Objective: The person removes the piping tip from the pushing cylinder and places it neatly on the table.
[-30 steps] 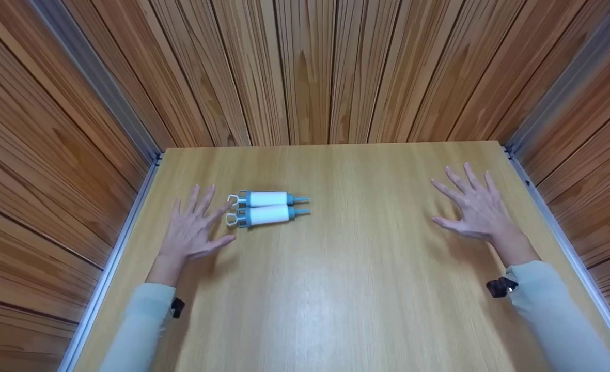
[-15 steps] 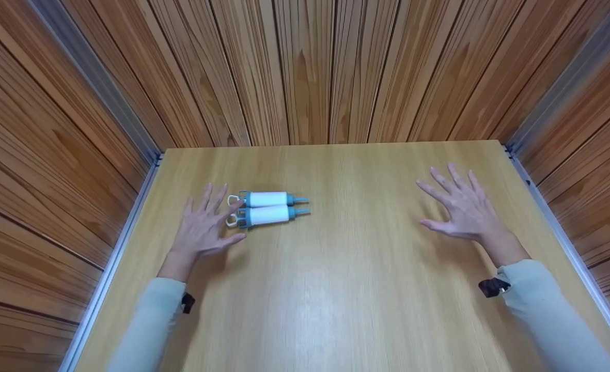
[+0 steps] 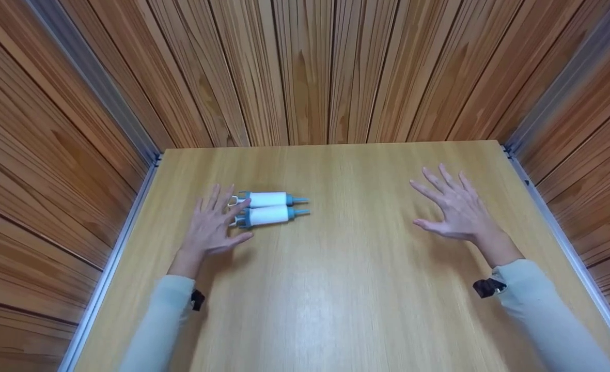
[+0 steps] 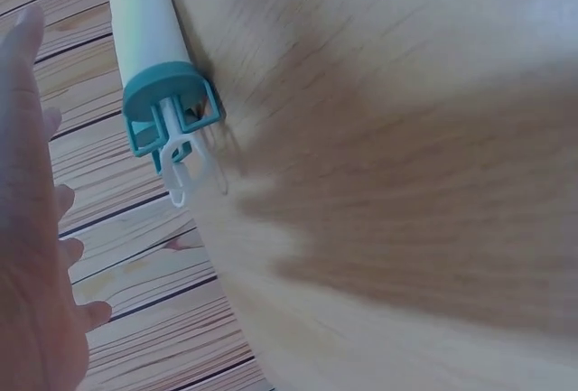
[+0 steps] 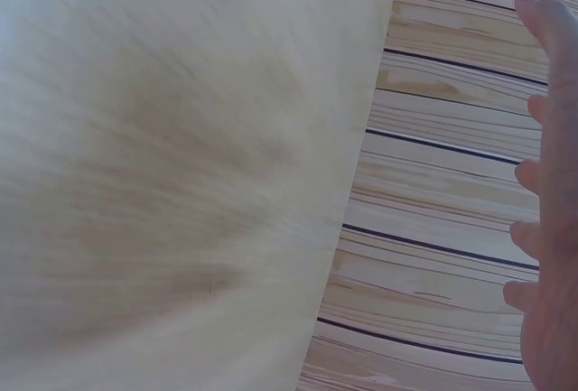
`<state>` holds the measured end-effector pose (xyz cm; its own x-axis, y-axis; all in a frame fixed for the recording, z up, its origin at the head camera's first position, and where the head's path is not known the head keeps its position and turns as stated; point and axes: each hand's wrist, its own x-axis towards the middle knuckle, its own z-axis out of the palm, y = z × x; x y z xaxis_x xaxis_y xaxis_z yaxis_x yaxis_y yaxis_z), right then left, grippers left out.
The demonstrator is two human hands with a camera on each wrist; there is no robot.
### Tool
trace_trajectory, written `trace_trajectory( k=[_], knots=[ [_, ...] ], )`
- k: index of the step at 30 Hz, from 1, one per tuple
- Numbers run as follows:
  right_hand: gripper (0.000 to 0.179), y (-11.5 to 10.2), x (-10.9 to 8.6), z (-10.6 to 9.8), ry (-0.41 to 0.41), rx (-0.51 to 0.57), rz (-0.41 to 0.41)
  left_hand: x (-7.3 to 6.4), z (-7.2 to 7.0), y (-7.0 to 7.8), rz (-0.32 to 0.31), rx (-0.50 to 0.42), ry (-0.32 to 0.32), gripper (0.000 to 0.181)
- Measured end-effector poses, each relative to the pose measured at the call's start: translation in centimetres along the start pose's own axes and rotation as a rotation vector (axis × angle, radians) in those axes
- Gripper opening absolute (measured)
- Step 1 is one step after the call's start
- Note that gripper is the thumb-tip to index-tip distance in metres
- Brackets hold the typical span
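Between the hands, wide tabletop stretches right of two syringes.

Light wood-grain counter, kinda glossy toward the bottom middle of the frame. Left of center there's an upper syringe and a lower syringe, both white and blue, lying snug side by side, nozzles pointing right.

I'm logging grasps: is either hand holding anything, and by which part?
Nothing is held: the left hand is spread near the syringes, the right hand over the table.
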<state>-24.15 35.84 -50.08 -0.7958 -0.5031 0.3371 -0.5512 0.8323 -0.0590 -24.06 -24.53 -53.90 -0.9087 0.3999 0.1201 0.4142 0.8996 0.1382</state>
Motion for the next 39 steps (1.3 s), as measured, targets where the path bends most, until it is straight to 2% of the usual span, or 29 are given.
trace_trajectory(
  k=[9, 13, 18, 26, 34, 39],
  knots=[
    [0.091, -1.1, -0.1, 0.8, 0.033, 0.086, 0.011, 0.8, 1.4, 0.5, -0.009, 0.009, -0.042, 0.088],
    [0.091, -1.5, -0.1, 1.1, 0.044, 0.098, 0.001, 1.0, 1.9, 0.7, -0.015, -0.021, -0.058, 0.088],
    [0.092, -1.8, -0.2, 1.1, 0.037, 0.114, 0.006, 1.0, 2.4, 0.9, 0.011, -0.041, -0.049, 0.088],
    [0.090, -2.2, -0.2, 1.2, 0.035, 0.118, 0.006, 0.8, 2.8, 1.3, 0.030, -0.049, -0.075, 0.087],
    [0.090, -2.4, -0.1, 1.3, 0.040, 0.137, -0.001, 0.7, 3.1, 1.4, 0.063, -0.040, -0.055, 0.084],
    [0.090, -2.4, -0.1, 1.5, 0.082, 0.236, -0.015, 0.8, 3.4, 1.5, 0.075, -0.086, -0.012, 0.077]
  ],
)
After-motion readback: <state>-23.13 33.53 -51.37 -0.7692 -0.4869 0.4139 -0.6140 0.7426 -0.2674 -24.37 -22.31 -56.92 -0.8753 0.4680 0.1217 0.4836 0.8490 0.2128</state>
